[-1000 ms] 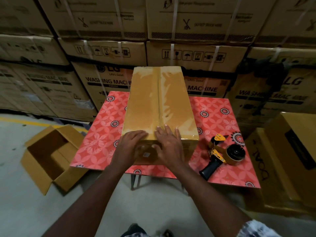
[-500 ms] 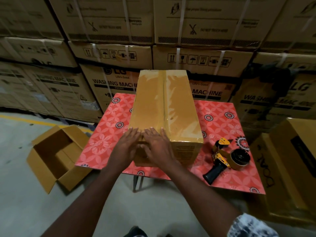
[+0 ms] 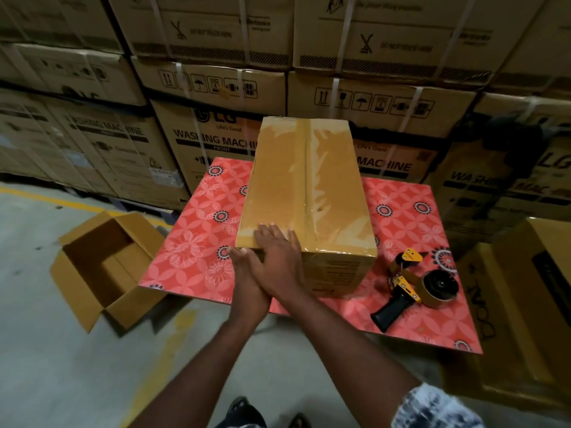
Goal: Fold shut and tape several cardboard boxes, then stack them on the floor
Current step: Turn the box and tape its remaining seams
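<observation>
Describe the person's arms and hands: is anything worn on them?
The left hand and right hand are bare: no gloves, no visible rings or watch. The forearms are uncovered. Only the right arm shows a sleeve, short, white with a dark mottled print.

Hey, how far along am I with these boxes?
Done: the long box on the table is folded shut, tape along its top seam. In hand: right hand and left hand press its near left corner. Left: stacking it, plus the open box on the floor.
</observation>
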Available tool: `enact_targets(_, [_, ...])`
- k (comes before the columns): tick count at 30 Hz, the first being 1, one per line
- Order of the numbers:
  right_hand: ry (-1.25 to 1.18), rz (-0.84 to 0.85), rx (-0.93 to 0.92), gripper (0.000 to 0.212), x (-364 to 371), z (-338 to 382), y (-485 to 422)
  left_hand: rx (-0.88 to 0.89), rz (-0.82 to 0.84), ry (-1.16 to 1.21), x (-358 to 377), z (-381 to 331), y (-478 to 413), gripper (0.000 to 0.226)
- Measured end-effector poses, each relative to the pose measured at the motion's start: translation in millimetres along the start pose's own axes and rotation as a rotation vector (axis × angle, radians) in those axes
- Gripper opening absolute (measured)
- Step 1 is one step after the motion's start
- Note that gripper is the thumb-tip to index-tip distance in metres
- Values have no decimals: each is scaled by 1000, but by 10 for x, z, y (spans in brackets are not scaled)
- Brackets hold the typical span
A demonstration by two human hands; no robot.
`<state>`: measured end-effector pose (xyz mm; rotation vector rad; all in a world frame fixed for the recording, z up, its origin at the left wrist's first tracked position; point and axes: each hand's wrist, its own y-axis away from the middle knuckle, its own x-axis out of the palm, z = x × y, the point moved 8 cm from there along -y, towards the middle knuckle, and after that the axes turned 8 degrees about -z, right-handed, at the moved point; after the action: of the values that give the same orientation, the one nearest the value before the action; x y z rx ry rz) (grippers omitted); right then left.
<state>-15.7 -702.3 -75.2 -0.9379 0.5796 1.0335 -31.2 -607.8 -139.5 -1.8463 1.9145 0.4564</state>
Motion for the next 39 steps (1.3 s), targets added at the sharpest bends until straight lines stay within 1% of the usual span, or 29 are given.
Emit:
enact_targets(3, [68,-4,36,76,26,35,14,-5,-4,-18,77,92,39,79])
enact_targets(4, [93,-9,43,77,37,42,21,-21,16,-25,114,151,21,83])
enact_targets(5, [111,-23,45,72,49,49,33,-18,50,-81,148,191,15,89])
enact_targets(6, [122,-46,42,63,61,54,46,29,90,-172,196,240,8,95])
enact_targets(8, [146,-98,17,51,74,53,74,146,158,-317,245,307,51,97])
enact_targets(10, [191,-124,-47,51,85,45,101,165,205,-357,212,342,133,96])
enact_targets(12, [230,-125,-100,61,91,31,122,105,206,-373,123,361,198,101])
enact_targets(14, [230,-126,-101,67,87,24,126,13,152,-317,-27,379,182,94])
enact_targets(17, [216,-143,-47,65,114,35,115,-106,18,-179,-322,331,48,71])
enact_targets(20, [247,-155,-75,67,132,48,135,-137,-72,-94,-547,120,-133,57])
enact_targets(23, [276,-124,-105,74,139,34,180,-144,-109,-40,-643,-88,-329,55])
enact_targets(26, [249,-116,-58,68,139,19,182,-183,-111,57,-614,-174,-500,50])
enact_targets(28, [274,-97,-29,68,152,27,165,-212,-115,119,-583,-202,-599,48])
enact_targets(30, [301,-86,-44,75,160,59,160,-223,-110,124,-560,-235,-674,49])
enact_targets(32, [269,-113,-64,84,118,31,195,-229,-85,68,-536,-246,-711,53])
enact_targets(34, [212,-195,17,86,-88,-184,237,-239,-61,32,-506,-247,-727,56])
enact_targets(36, [221,-283,221,84,-370,-627,326,-254,-42,61,-463,-217,-759,53])
enact_targets(39, [261,-392,539,86,-769,-1286,511,-234,-16,211,-346,-199,-767,37])
